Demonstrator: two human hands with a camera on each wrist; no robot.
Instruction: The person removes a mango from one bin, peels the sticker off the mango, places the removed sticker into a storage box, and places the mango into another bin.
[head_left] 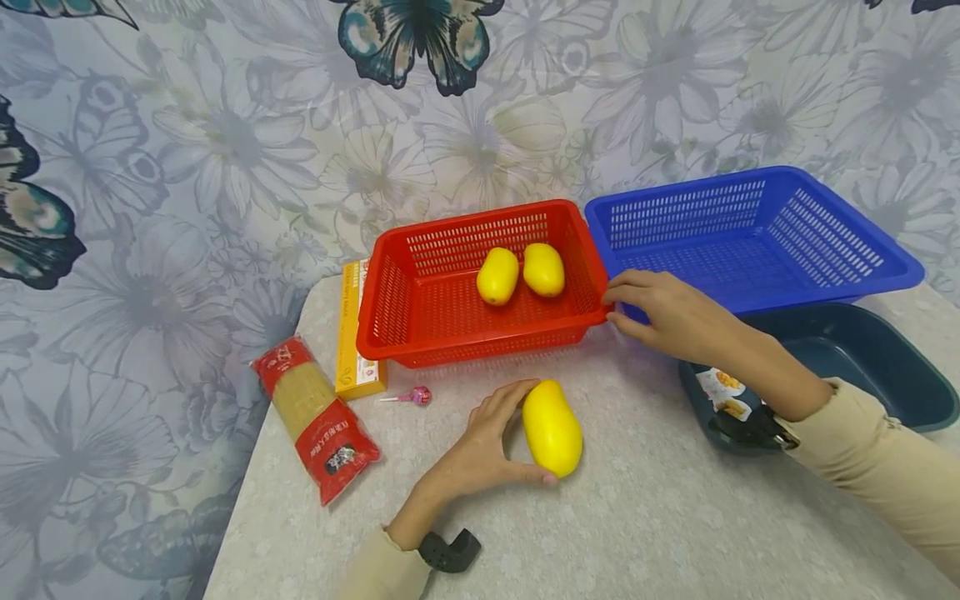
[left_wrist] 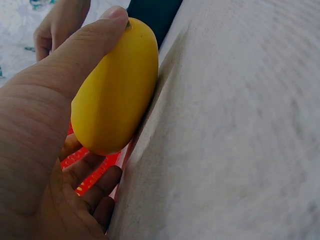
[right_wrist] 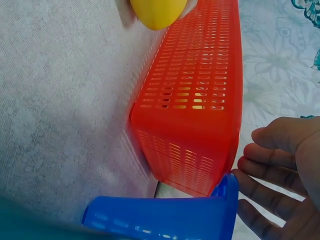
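A yellow mango (head_left: 552, 428) lies on the table in front of the red basket (head_left: 480, 333). My left hand (head_left: 487, 442) spans it, thumb at the stem end and fingers curved around the other end. In the left wrist view the thumb presses on the mango (left_wrist: 117, 90) near its stem. Two more yellow mangoes (head_left: 498, 276) sit inside the red basket. At that basket's right front corner is my right hand (head_left: 667, 312), fingers loosely extended and fingertips right at the rims of the red and blue baskets, holding nothing in the right wrist view.
The blue basket (head_left: 750, 296) stands to the right of the red one. Close before it is a dark green basin (head_left: 892, 367). On the left lie a red noodle packet (head_left: 315, 417), a yellow box (head_left: 351, 333) and a lollipop (head_left: 418, 396). A patterned wall rises behind.
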